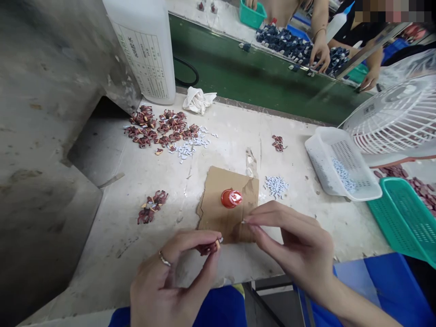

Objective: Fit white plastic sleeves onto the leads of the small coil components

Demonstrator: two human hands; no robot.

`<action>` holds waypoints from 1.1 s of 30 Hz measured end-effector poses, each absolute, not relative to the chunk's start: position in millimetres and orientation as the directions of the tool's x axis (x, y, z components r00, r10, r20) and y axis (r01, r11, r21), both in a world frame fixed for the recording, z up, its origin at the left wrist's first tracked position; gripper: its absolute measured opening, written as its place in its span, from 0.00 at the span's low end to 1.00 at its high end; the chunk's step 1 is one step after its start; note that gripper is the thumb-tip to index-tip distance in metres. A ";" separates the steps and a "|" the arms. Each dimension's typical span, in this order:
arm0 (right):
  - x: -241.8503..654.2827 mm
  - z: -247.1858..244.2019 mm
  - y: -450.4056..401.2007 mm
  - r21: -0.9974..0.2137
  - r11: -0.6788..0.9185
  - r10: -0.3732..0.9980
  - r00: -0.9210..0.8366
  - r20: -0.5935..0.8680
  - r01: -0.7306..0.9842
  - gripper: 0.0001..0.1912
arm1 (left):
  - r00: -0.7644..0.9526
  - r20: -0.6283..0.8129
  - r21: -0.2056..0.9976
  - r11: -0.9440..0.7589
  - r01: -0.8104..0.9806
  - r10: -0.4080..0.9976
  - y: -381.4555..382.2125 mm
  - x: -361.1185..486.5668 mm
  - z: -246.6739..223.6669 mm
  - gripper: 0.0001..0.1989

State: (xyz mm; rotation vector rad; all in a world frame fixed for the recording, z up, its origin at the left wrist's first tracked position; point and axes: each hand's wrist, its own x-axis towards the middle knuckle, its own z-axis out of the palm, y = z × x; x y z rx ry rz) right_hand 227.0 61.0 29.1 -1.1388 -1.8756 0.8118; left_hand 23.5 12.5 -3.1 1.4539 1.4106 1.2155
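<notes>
Between thumb and fingers, my left hand [177,268] pinches a small brown figurine [207,248] with pale and tan bits at its end. My right hand [296,240], to the right and apart from it, pinches a tiny pale piece [243,222] at the fingertips. Just beyond both hands a small red cup [229,200] rests on a torn piece of cardboard [211,218]. A little pile of pale blue-white pieces [276,186] lies right of the cardboard. Several similar brown figurines [151,207] lie on the table left of my hands.
A heap of brown figurines [146,129] lies at the back left, near a large white jug [146,54] and a crumpled cloth [198,100]. On the right stand a white basket [320,150], a green basket [391,200] and a fan [398,109]. Co-workers' hands [320,52] work beyond the green partition.
</notes>
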 end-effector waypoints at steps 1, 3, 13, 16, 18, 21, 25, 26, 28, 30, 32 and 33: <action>224.6 28.8 57.7 -0.840 0.383 0.913 -0.298 0.280 0.385 0.16 | -0.068 0.107 0.962 -0.086 0.259 0.992 11.7 24.0 -3.5 0.10; 220.8 28.0 52.5 -0.868 0.358 0.915 -0.313 0.254 0.345 0.16 | -0.064 0.104 0.966 -0.085 0.243 0.993 10.1 25.0 -4.9 0.09; 243.5 20.1 64.7 -0.693 0.391 0.920 -0.269 0.284 0.606 0.13 | -0.115 0.119 0.949 -0.079 0.306 0.986 5.2 24.8 -9.0 0.14; 257.7 6.9 68.8 -0.598 0.382 0.924 -0.292 0.246 0.704 0.11 | -0.079 0.160 0.943 -0.129 0.306 0.984 7.0 22.8 -7.9 0.14; 262.6 -0.3 68.6 -0.582 0.392 0.919 -0.325 0.222 0.713 0.10 | -0.023 0.186 0.923 -0.166 0.347 0.982 8.4 21.5 -6.9 0.14; 262.9 -2.1 66.6 -0.576 0.415 0.910 -0.328 0.255 0.704 0.10 | 0.001 0.215 0.890 -0.197 0.411 0.977 9.7 20.6 -6.3 0.15; 256.9 8.6 63.4 -0.695 0.336 0.942 -0.218 0.256 0.635 0.10 | 0.024 0.258 0.876 -0.244 0.417 0.966 9.9 20.1 -6.0 0.11; 254.8 11.6 62.3 -0.738 0.309 0.951 -0.198 0.237 0.601 0.10 | 0.033 0.267 0.864 -0.254 0.435 0.963 9.9 20.1 -5.6 0.11; 249.6 16.8 59.8 -0.808 0.272 0.961 -0.187 0.203 0.523 0.11 | 0.068 0.300 0.833 -0.297 0.467 0.951 10.5 20.5 -3.9 0.14; 243.4 20.5 56.9 -0.853 0.267 0.960 -0.206 0.192 0.448 0.12 | 0.076 0.338 0.820 -0.333 0.465 0.938 12.0 21.3 -1.6 0.16; 237.0 23.0 53.9 -0.879 0.275 0.953 -0.231 0.196 0.390 0.14 | 0.062 0.361 0.834 -0.352 0.426 0.931 13.8 21.9 0.4 0.15; 234.1 23.8 52.6 -0.887 0.279 0.951 -0.237 0.201 0.367 0.14 | 0.059 0.364 0.839 -0.354 0.414 0.930 14.3 22.1 1.1 0.14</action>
